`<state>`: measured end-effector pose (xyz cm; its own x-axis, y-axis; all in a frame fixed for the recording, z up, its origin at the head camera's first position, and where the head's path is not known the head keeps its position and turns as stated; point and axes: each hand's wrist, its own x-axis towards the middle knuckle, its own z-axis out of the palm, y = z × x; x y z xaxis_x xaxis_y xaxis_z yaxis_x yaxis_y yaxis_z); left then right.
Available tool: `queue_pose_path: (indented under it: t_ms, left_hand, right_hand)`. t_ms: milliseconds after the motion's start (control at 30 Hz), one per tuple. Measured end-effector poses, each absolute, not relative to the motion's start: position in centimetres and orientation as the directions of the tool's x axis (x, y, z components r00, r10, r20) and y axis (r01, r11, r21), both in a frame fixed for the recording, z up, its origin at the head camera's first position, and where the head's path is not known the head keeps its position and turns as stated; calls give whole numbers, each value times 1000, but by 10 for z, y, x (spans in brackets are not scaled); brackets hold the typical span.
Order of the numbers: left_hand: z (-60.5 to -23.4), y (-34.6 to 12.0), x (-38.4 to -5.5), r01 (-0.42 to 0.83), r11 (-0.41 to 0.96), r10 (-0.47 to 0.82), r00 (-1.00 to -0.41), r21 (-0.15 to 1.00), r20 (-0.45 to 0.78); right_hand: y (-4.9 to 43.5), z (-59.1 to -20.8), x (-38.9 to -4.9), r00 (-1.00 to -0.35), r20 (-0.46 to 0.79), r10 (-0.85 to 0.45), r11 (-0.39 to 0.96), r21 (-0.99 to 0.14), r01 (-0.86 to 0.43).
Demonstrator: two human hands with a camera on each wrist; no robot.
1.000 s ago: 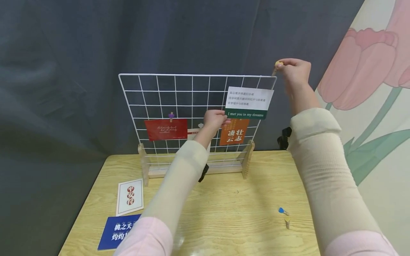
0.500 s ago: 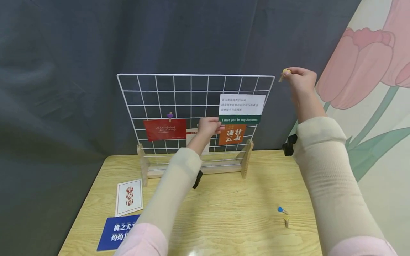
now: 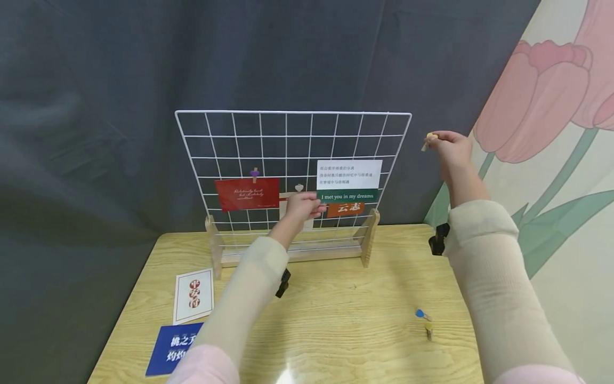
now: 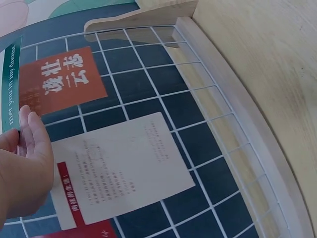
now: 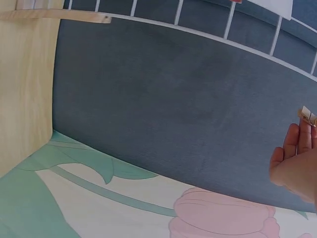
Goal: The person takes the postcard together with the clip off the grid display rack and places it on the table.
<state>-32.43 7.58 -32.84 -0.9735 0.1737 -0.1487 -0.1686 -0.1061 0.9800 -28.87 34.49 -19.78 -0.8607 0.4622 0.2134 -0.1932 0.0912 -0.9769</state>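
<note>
My left hand [image 3: 302, 209] pinches the lower left corner of a white and green postcard [image 3: 349, 175], held in front of the white wire grid [image 3: 287, 136]. The postcard overlaps an orange card [image 3: 346, 209] in the head view. In the left wrist view that orange card and a white card with a red strip [image 4: 124, 168] show on the grid. Off the grid's right side, my right hand [image 3: 455, 149] pinches a small wooden clothespin [image 3: 426, 143] with a yellow top. A red card [image 3: 247, 194] hangs at the grid's left under a purple-topped clothespin [image 3: 255, 174].
A white card with red characters [image 3: 194, 296] and a blue card [image 3: 172, 349] lie on the wooden table [image 3: 326, 320] at left. At right lie a blue clothespin [image 3: 421, 314] and a yellow clothespin [image 3: 429, 330]. Wooden feet [image 3: 370, 240] support the grid before a dark curtain [image 3: 297, 53].
My left hand has moved down and left with the postcard, which now covers more of the orange card. My right hand has moved away from the grid's top right corner and lower, still pinching the clothespin.
</note>
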Motion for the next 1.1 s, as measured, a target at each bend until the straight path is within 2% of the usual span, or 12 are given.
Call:
queue_pose_path:
  t_ms: [167,467,633,1100]
  left_hand:
    - [-337,71,-325,-181,-116,167,-973,977,-161]
    - [-344,66,-318,-193,-119,204,-965,974,-166]
    - [-357,61,-319,-205,-126,197,-964,971,-178]
    - [-389,46,-313,-248,-106,197,-954,963,-224]
  right_hand:
    - [348,-210,-286,-861,187,472,114,-982,-151]
    - [353,-234,-283,-867,192,461,102,-981,-163]
    - [358,-251,-280,-870,156,468,134,-985,-105]
    - [377,-303,-265,-891,56,450,49,-998,-38]
